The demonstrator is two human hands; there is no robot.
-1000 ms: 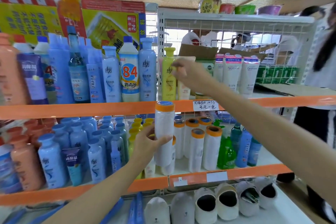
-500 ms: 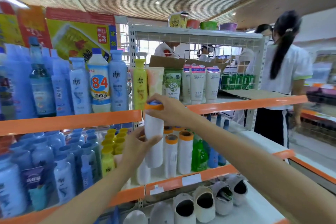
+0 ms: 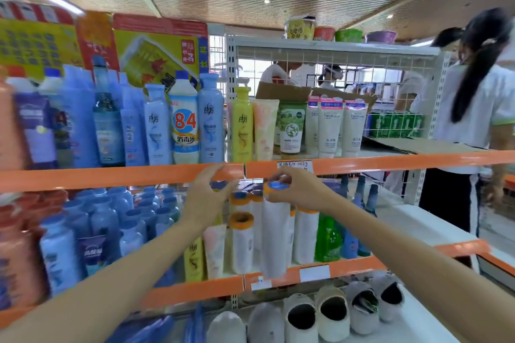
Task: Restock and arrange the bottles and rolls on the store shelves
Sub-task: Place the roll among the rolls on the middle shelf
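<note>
Tall white roll (image 3: 276,234) w/ orange rim, blue cap (upright), top pinched by right hand (image 3: 299,189); left hand (image 3: 206,200) loose, empty.

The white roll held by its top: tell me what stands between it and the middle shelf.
Nothing visible stands in the way. The right hand holds the white roll by its top, its base at the middle shelf front edge, other rolls beside and behind.

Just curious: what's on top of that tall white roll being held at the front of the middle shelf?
The right hand grips the top of the tall white roll. An orange rim and a blue cap show between its fingers; the rest of the top is covered.
</note>
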